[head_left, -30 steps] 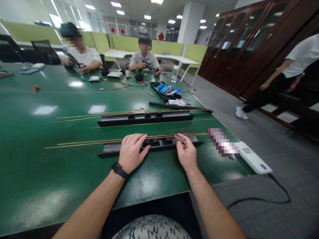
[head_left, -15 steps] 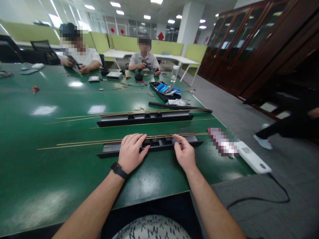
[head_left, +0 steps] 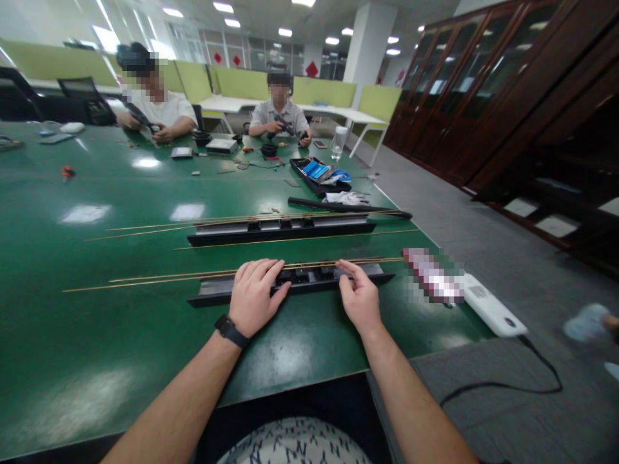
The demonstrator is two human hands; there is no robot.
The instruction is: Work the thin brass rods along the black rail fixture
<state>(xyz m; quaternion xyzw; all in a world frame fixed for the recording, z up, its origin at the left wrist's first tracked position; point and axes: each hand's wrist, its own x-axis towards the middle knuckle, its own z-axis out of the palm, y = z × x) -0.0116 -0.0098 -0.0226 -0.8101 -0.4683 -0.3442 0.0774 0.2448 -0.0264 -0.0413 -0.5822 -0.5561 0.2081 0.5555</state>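
Note:
A long black channel-shaped rail point(head_left: 220, 294) lies across the table in front of me, with dark blocks point(head_left: 300, 276) set in its middle. Thin gold-coloured rods point(head_left: 193, 277) run along its far side and stick out past its left end. My left hand point(head_left: 257, 293) rests over the left part of the rail and the rods, fingers stretched forward, thumb apart. At the right part, my right hand point(head_left: 360, 293) touches the rods with its extended index fingertip; the thumb stands apart, over the rail, and the other fingers are partly curled.
A second black rail point(head_left: 290, 233) with gold rods lies beyond. Farther back are a black tube point(head_left: 348, 207), white gloves point(head_left: 345, 198) and a black tray point(head_left: 316, 187). At right lies a white device point(head_left: 493, 306) with a cable. Two people sit across the green table point(head_left: 120, 348).
One gold rod reaches slightly farther left past the near rail. My right hand has shifted very slightly right, while my left hand stays put. A person walking at the right has mostly left view.

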